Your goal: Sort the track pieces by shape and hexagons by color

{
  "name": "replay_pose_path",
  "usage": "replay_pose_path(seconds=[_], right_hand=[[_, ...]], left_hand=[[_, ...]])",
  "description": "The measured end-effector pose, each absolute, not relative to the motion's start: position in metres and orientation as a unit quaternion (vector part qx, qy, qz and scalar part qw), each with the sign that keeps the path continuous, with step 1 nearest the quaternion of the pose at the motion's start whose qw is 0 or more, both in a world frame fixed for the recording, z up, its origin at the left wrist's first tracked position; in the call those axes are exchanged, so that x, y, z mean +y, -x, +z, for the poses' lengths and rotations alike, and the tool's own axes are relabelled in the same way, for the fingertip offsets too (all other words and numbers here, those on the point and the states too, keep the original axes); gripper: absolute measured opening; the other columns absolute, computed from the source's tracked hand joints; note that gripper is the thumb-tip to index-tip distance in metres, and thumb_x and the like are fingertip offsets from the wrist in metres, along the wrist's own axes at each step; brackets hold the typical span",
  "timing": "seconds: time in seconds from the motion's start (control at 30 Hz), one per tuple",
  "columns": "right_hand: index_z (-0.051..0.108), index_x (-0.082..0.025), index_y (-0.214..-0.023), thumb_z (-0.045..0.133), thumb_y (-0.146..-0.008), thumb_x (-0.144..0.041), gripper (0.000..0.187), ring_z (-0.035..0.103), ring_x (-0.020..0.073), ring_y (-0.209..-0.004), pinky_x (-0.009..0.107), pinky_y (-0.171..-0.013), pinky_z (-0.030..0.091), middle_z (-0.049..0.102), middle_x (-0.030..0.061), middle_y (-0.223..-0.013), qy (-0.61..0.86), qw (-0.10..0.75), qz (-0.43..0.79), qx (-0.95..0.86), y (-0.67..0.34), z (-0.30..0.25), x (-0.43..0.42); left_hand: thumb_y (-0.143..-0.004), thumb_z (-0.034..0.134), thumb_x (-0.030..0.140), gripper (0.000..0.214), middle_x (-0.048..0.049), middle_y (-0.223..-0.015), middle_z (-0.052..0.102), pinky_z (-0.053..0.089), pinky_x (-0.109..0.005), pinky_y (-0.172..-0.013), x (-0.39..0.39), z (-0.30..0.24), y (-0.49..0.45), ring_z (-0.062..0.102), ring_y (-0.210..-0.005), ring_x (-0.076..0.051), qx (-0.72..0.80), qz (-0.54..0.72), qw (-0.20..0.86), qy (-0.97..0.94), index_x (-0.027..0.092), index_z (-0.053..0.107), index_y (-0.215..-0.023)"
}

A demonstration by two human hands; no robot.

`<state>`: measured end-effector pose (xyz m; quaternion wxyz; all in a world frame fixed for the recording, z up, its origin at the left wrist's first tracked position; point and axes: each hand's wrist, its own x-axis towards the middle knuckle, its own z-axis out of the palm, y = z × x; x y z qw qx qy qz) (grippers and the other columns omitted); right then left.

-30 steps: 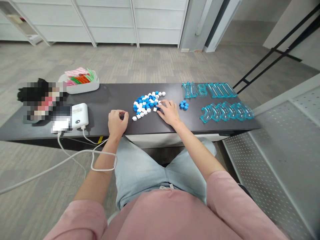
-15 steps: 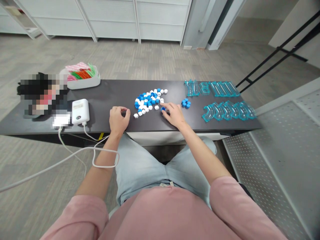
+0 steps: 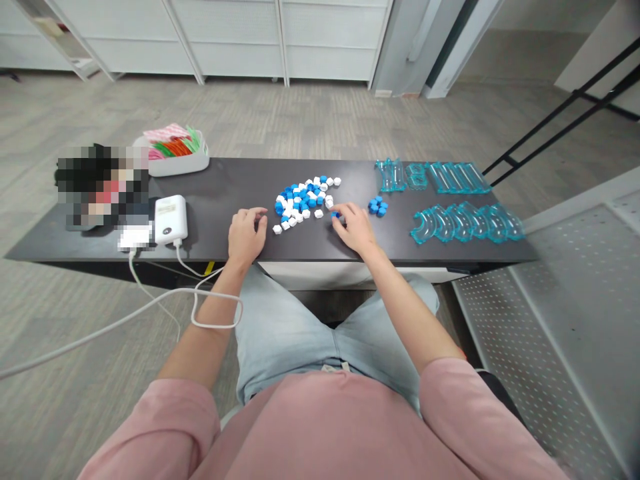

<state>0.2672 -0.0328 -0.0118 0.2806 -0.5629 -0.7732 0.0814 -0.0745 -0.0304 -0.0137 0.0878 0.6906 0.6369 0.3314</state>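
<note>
One blue block (image 3: 335, 215) at right hand (image 3: 355, 228)

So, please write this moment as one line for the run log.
right hand: appears to pinch blue block | left hand: left of pile, nothing visible in it | blue group: right of pile

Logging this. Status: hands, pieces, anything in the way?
Right hand at blue piece, grip unclear. Left hand open, no piece visible. Blue-white pile between hands. White cable overlaps left forearm.
</note>
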Motion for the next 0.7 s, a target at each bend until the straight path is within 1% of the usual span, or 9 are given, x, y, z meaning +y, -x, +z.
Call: replay_pose_path(seconds=[0.1, 0.2, 0.3, 0.37, 0.43, 0.5, 0.6, 0.63, 0.7], right_hand=[[0.083, -0.026, -0.139, 0.059, -0.115, -0.028, 0.034, 0.074, 0.0357, -0.128, 0.051, -0.112, 0.054, 0.082, 0.0148, -0.136, 0.56, 0.29, 0.089, -0.771, -0.269, -0.013, -0.03], [0.08, -0.025, -0.13, 0.065, -0.109, -0.029, 0.026, 0.075, 0.0349, -0.119, 0.051, -0.11, 0.055, 0.084, 0.0132, -0.13, 0.564, 0.299, 0.099, -0.763, -0.27, -0.016, -0.025], [0.077, -0.026, -0.12, 0.071, -0.104, -0.03, 0.017, 0.074, 0.0362, -0.113, 0.052, -0.107, 0.055, 0.085, 0.0116, -0.119, 0.573, 0.298, 0.099, -0.757, -0.271, -0.019, -0.022], [0.076, -0.028, -0.113, 0.073, -0.102, -0.032, 0.012, 0.073, 0.0376, -0.113, 0.053, -0.105, 0.055, 0.084, 0.0113, -0.113, 0.579, 0.292, 0.096, -0.756, -0.271, -0.02, -0.022], [0.074, -0.028, -0.11, 0.074, -0.102, -0.034, 0.01, 0.073, 0.0384, -0.114, 0.054, -0.106, 0.056, 0.084, 0.0116, -0.114, 0.579, 0.288, 0.092, -0.757, -0.272, -0.021, -0.022], [0.074, -0.028, -0.112, 0.075, -0.103, -0.036, 0.012, 0.073, 0.0388, -0.117, 0.055, -0.109, 0.056, 0.083, 0.013, -0.12, 0.574, 0.292, 0.086, -0.76, -0.272, -0.021, -0.024], [0.075, -0.027, -0.117, 0.073, -0.108, -0.039, 0.016, 0.072, 0.0395, -0.121, 0.057, -0.113, 0.056, 0.082, 0.0154, -0.13, 0.566, 0.308, 0.079, -0.761, -0.273, -0.022, -0.025], [0.076, -0.027, -0.12, 0.071, -0.109, -0.04, 0.018, 0.072, 0.0396, -0.121, 0.057, -0.114, 0.056, 0.082, 0.0157, -0.131, 0.565, 0.314, 0.08, -0.759, -0.273, -0.022, -0.024], [0.077, -0.026, -0.125, 0.069, -0.112, -0.04, 0.021, 0.073, 0.0393, -0.12, 0.058, -0.114, 0.057, 0.082, 0.0155, -0.132, 0.566, 0.326, 0.086, -0.752, -0.273, -0.023, -0.022]], left_hand=[[-0.115, 0.057, 0.029, 0.041, -0.015, -0.132, 0.074, 0.058, -0.051, -0.114, -0.025, -0.013, 0.077, 0.071, -0.124, -0.036, 0.615, 0.301, 0.099, -0.722, 0.03, 0.085, -0.146], [-0.114, 0.059, 0.028, 0.043, -0.0139, -0.135, 0.072, 0.059, -0.046, -0.111, -0.016, -0.011, 0.077, 0.073, -0.124, -0.033, 0.585, 0.278, 0.108, -0.754, 0.031, 0.087, -0.147], [-0.111, 0.067, 0.031, 0.037, -0.0129, -0.137, 0.072, 0.061, -0.043, -0.106, -0.009, -0.009, 0.074, 0.074, -0.121, -0.031, 0.568, 0.268, 0.109, -0.771, 0.03, 0.09, -0.141], [-0.108, 0.074, 0.033, 0.03, -0.0115, -0.136, 0.073, 0.061, -0.041, -0.1, -0.007, -0.007, 0.071, 0.075, -0.113, -0.029, 0.574, 0.271, 0.111, -0.764, 0.03, 0.09, -0.133], [-0.105, 0.079, 0.033, 0.023, -0.0105, -0.136, 0.074, 0.061, -0.039, -0.094, -0.008, -0.007, 0.07, 0.075, -0.103, -0.026, 0.585, 0.283, 0.117, -0.751, 0.028, 0.09, -0.124], [-0.103, 0.082, 0.03, 0.014, -0.0106, -0.134, 0.075, 0.061, -0.039, -0.091, -0.009, -0.006, 0.069, 0.075, -0.098, -0.024, 0.59, 0.3, 0.122, -0.739, 0.025, 0.086, -0.115], [-0.103, 0.078, 0.024, 0.002, -0.0105, -0.125, 0.077, 0.062, -0.04, -0.095, -0.01, -0.006, 0.069, 0.075, -0.099, -0.025, 0.593, 0.323, 0.125, -0.727, 0.023, 0.079, -0.105], [-0.103, 0.077, 0.023, 0.001, -0.01, -0.121, 0.078, 0.062, -0.041, -0.097, -0.01, -0.006, 0.069, 0.076, -0.099, -0.026, 0.595, 0.329, 0.127, -0.723, 0.024, 0.077, -0.105], [-0.103, 0.076, 0.021, 0.006, -0.0092, -0.115, 0.079, 0.063, -0.043, -0.102, -0.008, -0.006, 0.069, 0.077, -0.101, -0.027, 0.599, 0.343, 0.135, -0.711, 0.023, 0.074, -0.109]])
